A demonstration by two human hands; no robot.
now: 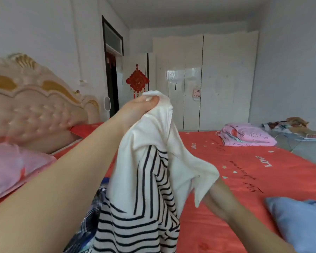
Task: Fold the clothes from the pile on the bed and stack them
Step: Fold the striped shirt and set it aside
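Note:
A white garment with navy stripes point(146, 189) hangs in front of me above the red bed point(244, 170). My left hand point(140, 106) is raised high and grips the garment's white top edge. My right hand point(215, 190) reaches lower under the white cloth; the fabric hides its fingers, which seem to hold a lower edge. Beneath the hanging garment lies a dark blue patterned piece of clothing point(91, 212), partly hidden. A light blue garment point(299, 218) lies on the bed at the lower right.
A folded pink blanket point(246, 136) rests at the far end of the bed. A pink pillow point(13, 168) sits at the left by the padded headboard point(31, 106). White wardrobes point(217, 79) stand along the far wall.

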